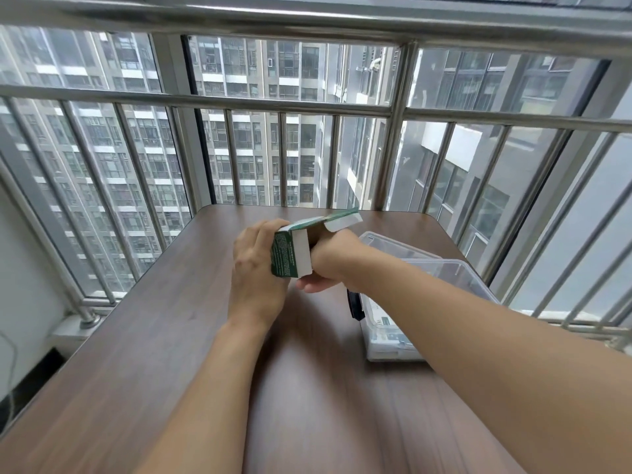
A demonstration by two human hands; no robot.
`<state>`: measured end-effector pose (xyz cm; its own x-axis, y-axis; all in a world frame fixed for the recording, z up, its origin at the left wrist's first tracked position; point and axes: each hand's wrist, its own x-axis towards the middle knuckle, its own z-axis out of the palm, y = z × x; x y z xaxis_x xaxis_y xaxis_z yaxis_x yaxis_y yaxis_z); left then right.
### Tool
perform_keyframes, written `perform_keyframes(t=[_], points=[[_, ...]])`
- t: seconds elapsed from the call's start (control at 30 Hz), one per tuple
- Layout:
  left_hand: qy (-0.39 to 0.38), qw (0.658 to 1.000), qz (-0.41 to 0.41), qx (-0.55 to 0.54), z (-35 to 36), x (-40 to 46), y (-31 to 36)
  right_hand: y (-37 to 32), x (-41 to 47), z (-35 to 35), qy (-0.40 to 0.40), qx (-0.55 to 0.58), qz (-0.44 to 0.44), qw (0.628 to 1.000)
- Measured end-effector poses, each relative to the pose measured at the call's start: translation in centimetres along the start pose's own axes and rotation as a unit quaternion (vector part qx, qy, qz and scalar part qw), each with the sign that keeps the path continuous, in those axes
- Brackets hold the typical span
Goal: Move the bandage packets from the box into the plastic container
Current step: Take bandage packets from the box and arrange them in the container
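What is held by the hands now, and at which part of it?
The left hand grips the green box at its near end; the right hand's fingers are hidden behind it.

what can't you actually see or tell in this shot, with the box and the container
- Inside of the green and white box, head view: the left hand and right hand cover its opening, so no packets are countable.
- Right hand's fingers: hidden behind the box.
- Contents of the clear plastic container: largely covered by the right forearm; some printed items show through the wall, unreadable.
- Box print: too small to read.
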<state>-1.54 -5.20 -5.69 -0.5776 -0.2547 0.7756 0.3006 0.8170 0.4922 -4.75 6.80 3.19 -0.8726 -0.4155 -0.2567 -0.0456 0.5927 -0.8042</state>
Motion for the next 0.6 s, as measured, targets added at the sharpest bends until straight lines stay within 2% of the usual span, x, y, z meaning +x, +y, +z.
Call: perform_keyframes(t=[0.13, 0.3, 0.37, 0.47, 0.6], points=[[0.034, 0.999, -0.021, -0.019, 0.0, 0.2, -0.1, -0.3, -1.0, -1.1, 0.001, 0.048, -0.035, 0.998], [0.062, 0.995, -0.05, -0.053, 0.3, 0.3, -0.3, -0.6, -1.1, -1.8, 0.045, 0.007, -0.075, 0.996], [0.077, 0.995, -0.033, -0.058, 0.4, 0.2, 0.0, -0.8, -1.2, -1.5, 0.057, -0.006, -0.084, 0.995], [0.084, 0.996, 0.016, -0.016, 0.3, -0.1, 0.2, -1.0, -0.8, -0.9, 0.024, -0.068, -0.055, 0.996], [0.061, 0.997, 0.034, 0.027, 0.3, -0.2, 0.2, -1.7, -0.6, -0.6, 0.007, -0.081, -0.02, 0.996]])
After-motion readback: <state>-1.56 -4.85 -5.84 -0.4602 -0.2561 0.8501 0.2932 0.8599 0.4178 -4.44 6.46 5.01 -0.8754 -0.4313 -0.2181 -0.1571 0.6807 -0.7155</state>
